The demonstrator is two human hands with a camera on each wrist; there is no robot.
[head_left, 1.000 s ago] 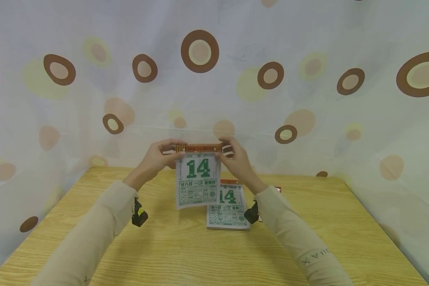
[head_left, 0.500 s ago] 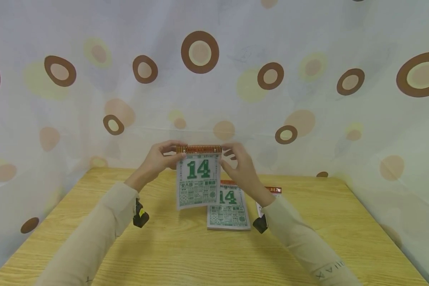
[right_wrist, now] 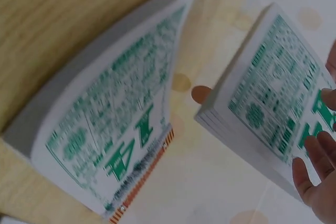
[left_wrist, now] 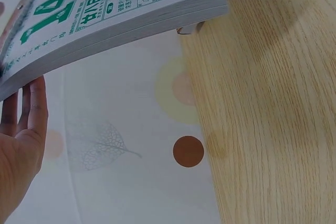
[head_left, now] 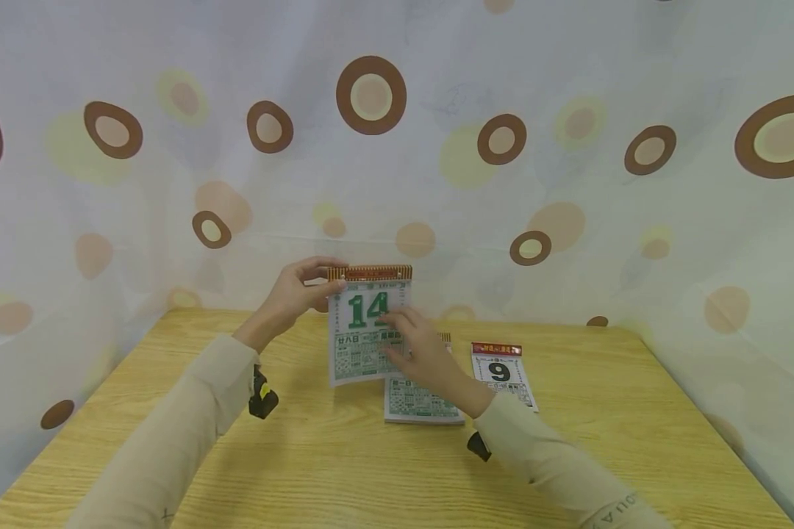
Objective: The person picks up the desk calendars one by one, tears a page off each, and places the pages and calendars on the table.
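In the head view my left hand (head_left: 292, 295) pinches a thick tear-off calendar (head_left: 353, 353) by its upper left corner, thumb in front. The calendar is upright above the table, with a large green 14 under an orange striped header. My right hand (head_left: 430, 360), fingers loosely bent, lies over the right part of its page; whether it touches the paper I cannot tell. A second green 14 calendar (head_left: 423, 411) lies on the table behind that hand, partly hidden. In the left wrist view, the fingers (left_wrist: 38, 108) sit at the edge of the page block (left_wrist: 131, 17).
A smaller calendar (head_left: 501, 372) with a black 9 and a red header lies on the table at the right. The wooden table (head_left: 344, 470) meets a dotted white cloth wall (head_left: 370, 191) at the back.
My right hand has let go of the calendar's upper right corner and come down and left in front of the page. The small calendar is now uncovered. My left hand keeps its hold.
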